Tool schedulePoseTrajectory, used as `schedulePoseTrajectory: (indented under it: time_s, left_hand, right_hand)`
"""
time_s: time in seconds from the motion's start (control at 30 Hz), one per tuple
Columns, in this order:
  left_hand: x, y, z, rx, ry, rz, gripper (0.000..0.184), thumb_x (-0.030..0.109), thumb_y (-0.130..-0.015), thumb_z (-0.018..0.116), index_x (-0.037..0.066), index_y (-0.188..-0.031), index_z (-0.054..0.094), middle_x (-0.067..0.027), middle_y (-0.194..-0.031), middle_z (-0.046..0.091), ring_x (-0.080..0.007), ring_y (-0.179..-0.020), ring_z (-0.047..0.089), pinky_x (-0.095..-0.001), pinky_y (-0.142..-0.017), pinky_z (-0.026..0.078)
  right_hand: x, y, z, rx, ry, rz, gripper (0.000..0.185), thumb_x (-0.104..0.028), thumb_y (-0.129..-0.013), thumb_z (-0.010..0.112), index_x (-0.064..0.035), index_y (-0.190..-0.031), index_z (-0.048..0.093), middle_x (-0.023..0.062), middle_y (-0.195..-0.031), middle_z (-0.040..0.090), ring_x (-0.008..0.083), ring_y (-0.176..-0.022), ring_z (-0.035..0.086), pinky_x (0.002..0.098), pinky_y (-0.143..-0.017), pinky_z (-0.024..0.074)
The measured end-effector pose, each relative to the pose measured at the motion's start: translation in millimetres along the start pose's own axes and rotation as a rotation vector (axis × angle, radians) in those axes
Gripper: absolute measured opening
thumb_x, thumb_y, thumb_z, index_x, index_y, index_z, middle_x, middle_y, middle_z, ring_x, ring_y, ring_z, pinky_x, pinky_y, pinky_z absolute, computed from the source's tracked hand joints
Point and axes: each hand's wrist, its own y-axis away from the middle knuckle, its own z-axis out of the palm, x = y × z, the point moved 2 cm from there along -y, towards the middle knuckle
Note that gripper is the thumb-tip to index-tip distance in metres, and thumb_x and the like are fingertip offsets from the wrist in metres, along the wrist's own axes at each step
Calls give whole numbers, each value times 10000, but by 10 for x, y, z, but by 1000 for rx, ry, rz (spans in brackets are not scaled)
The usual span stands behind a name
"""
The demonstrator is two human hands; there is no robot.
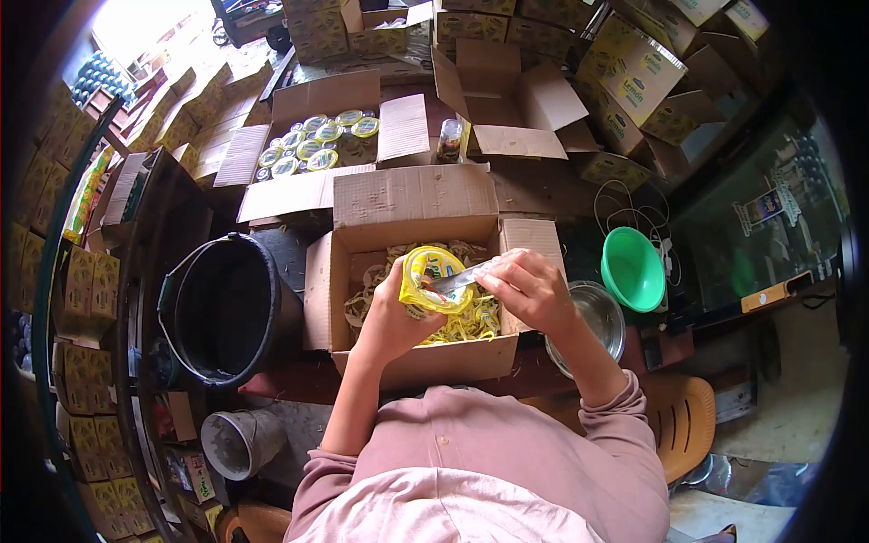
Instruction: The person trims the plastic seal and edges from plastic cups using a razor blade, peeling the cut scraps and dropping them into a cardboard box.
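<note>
My left hand [396,319] is wrapped round a round tub [427,264] with a yellow rim and a printed label, its top tilted toward me. In my right hand [531,288] is a knife [459,279], its flat metal blade lying across the tub's top. Both hands are above an open cardboard box [425,360]. Yellow strips and scraps [480,323] lie inside that box, below the tub. The lower part of the tub is partly hidden by my left fingers and palm.
A black bucket [237,366] stands left of the box. At the right are a green bowl [632,269] and a metal bowl [608,335]. Behind, one open carton [326,95] holds several lidded tubs [308,147]; another open carton [520,143] stands beside it. Stacked cartons line the sides.
</note>
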Motion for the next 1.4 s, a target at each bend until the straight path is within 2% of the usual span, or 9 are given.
schedulePoseTrajectory:
  time_s: [0.27,0.47,0.57,0.67,0.87,1.13,1.23,1.3,1.4]
  left_hand:
    - [-38,-3,39,-80,43,24,510,73,-615,684,-13,-1064,459,-121,-897,594,-187,-808,589,-287,-741,470]
    - [-22,42,131,-175,267,-1,365,97,-628,690,-24,-948,564,-96,-899,595,-151,-804,572,-276,-751,465]
    - [-138,51,134,-339,268,-52,604,69,-629,710,3,-1154,418,-62,-1003,539,-117,-907,518,-255,-808,430]
    - [-95,52,170,-296,433,23,505,103,-642,694,-6,-1089,486,-57,-916,577,-125,-811,552,-263,-763,455]
    - [-134,58,114,-700,829,-288,508,61,-649,681,17,-1108,467,-68,-934,570,-118,-772,551,-248,-709,462]
    - [-191,68,317,-1082,1395,-246,570,218,-651,657,-72,-1074,409,-138,-816,532,-157,-641,536,-261,-524,446]
    - [-315,56,356,-893,1496,-249,597,196,-652,656,-63,-1114,380,-162,-866,533,-182,-657,555,-270,-536,468]
    - [-511,27,286,-793,1407,-382,703,172,-652,676,-3,-1228,313,-184,-1014,511,-235,-837,571,-337,-661,514]
    - [-479,-39,167,-639,1162,-347,705,33,-696,629,17,-1289,249,-130,-1152,459,-203,-980,512,-346,-791,469]
  right_hand:
    - [-35,-5,68,48,-52,23,230,-64,-615,614,-38,-843,629,37,-727,560,174,-696,565,292,-641,504]
    - [-57,-8,99,85,-99,87,516,-54,-642,611,-8,-1148,523,31,-666,522,156,-634,548,282,-611,488]
    - [-33,53,103,33,-147,118,570,33,-629,668,29,-1169,488,71,-691,560,201,-639,563,314,-595,479]
    - [-32,59,85,54,-151,125,552,33,-655,661,27,-1177,480,77,-689,564,206,-632,566,315,-588,477]
    - [-30,30,102,108,-192,76,510,30,-675,670,30,-1155,497,81,-702,574,213,-660,585,312,-593,487]
    - [-42,-18,161,198,-239,61,513,-17,-653,630,17,-1152,517,69,-703,562,186,-652,570,313,-633,510]
    - [-11,-59,156,209,-228,86,449,-4,-656,621,9,-1098,544,71,-703,567,191,-652,571,310,-622,502]
    - [52,-8,175,183,-176,105,436,-7,-653,624,8,-1082,546,70,-695,565,190,-649,572,309,-614,497]
    - [90,28,214,171,-115,134,461,23,-649,615,-8,-1101,526,67,-679,561,193,-641,570,301,-605,487]
